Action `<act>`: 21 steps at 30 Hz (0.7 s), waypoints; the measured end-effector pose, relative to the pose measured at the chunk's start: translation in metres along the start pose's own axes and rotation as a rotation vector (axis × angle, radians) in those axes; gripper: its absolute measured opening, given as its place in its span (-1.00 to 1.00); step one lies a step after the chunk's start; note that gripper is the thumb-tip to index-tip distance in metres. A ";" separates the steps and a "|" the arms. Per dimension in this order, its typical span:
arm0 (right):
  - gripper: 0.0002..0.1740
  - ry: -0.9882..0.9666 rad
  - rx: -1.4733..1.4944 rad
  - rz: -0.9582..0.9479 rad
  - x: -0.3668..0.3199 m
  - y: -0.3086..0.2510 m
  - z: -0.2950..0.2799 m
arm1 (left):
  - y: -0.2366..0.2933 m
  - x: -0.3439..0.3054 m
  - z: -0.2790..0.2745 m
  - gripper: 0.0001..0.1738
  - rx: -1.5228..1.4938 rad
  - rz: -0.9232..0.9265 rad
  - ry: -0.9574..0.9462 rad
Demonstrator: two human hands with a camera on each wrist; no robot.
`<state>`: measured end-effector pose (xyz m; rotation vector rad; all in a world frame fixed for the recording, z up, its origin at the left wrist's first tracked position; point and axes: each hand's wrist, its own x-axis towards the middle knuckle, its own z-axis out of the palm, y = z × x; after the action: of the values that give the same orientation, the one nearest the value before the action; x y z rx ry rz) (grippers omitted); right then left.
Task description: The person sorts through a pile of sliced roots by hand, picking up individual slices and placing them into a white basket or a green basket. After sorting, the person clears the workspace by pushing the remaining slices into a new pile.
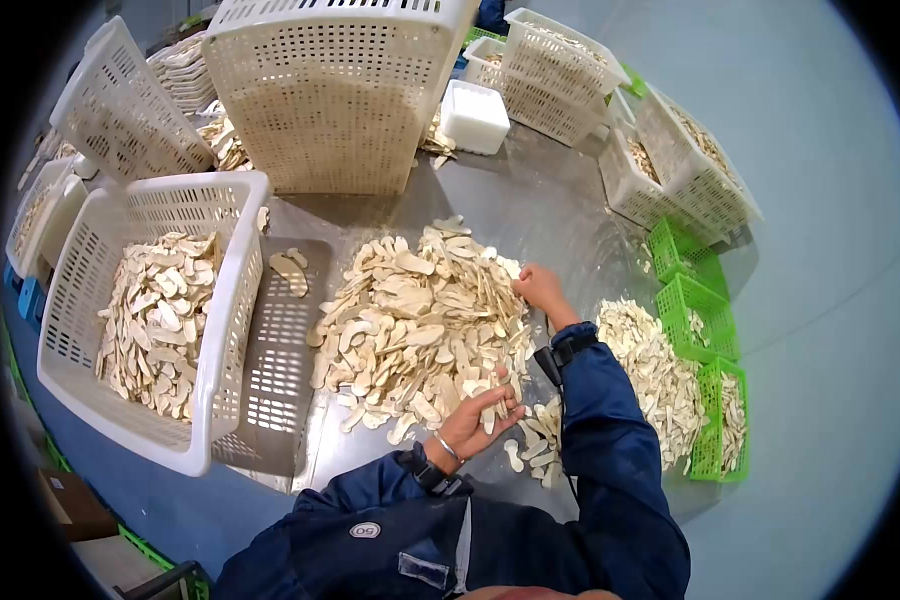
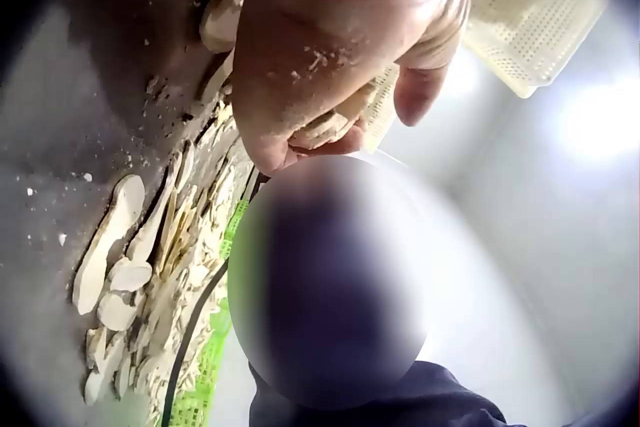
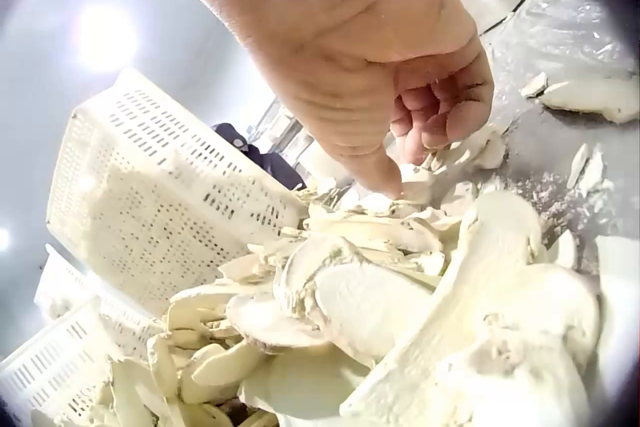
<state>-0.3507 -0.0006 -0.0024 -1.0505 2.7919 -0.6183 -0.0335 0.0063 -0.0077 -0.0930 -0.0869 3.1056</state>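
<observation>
A broad heap of pale, elongated dried slices [image 1: 400, 310] lies on the metal table. At its near right edge my left hand [image 1: 473, 424] is turned palm up, its fingers curled round a few slices [image 2: 335, 125]. My right hand [image 1: 543, 289] reaches to the heap's far right edge, thumb tip down among the slices [image 3: 370, 232] and the other fingers bent. I cannot tell whether these fingers pinch a slice. A small group of loose slices [image 1: 541, 445] lies to the right of my left hand.
A white perforated basket [image 1: 225, 330] part-filled with slices stands at left, and a tall one [image 1: 320, 120] behind the heap. On the right lies another pile [image 1: 650, 375] beside small green baskets [image 1: 695, 315]. More white baskets [image 1: 670, 165] and a white tub [image 1: 475, 117] stand farther back.
</observation>
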 end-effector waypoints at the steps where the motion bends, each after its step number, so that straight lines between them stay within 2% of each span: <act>1: -0.68 -0.030 0.029 -0.002 -0.001 0.005 0.000 | 0.000 0.000 0.001 -0.60 0.007 -0.006 0.002; 4: -0.73 -0.053 0.160 0.019 -0.008 0.014 -0.007 | 0.001 -0.001 0.005 -0.64 -0.029 -0.030 0.015; 7: -0.79 0.054 0.168 -0.036 -0.016 0.016 -0.011 | 0.000 -0.001 0.003 -0.65 -0.050 -0.051 0.020; 13: -0.78 0.040 0.135 -0.056 -0.022 0.010 -0.018 | 0.000 0.000 0.000 -0.67 -0.051 -0.032 0.011; 16: -0.79 0.022 0.288 -0.069 -0.025 0.012 -0.021 | 0.002 -0.002 0.002 -0.67 -0.048 -0.007 0.030; 18: -0.81 -0.064 0.431 -0.042 -0.037 0.011 -0.031 | 0.002 -0.003 0.005 -0.66 -0.032 0.009 0.085; 21: -0.84 -0.202 0.643 0.010 -0.065 0.004 -0.054 | 0.001 -0.001 0.003 -0.64 -0.052 0.012 0.037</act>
<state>-0.3163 0.0623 0.0423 -0.8886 2.1757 -1.2166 -0.0329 0.0049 -0.0046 -0.1532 -0.1664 3.1129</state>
